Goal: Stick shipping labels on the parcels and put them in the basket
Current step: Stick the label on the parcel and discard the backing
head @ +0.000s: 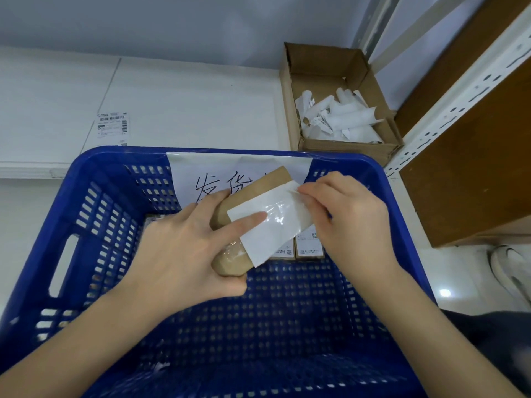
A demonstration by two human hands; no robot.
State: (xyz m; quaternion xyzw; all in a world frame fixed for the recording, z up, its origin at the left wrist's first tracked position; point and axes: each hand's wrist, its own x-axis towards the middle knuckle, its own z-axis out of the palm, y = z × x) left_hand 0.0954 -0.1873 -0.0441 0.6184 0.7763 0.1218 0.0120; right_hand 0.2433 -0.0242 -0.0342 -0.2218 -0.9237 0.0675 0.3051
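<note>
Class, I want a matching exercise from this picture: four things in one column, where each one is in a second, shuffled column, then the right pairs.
Things:
1. brown parcel
2. spare shipping label
3. crumpled backing papers
4. handwritten sign

Places:
A. in the open cardboard box
B. taped to the far wall of the blue basket
C. held over the basket in the left hand
D. lying flat on the white table

Pairs: 1-C, 2-D, 3-A, 4-B
</note>
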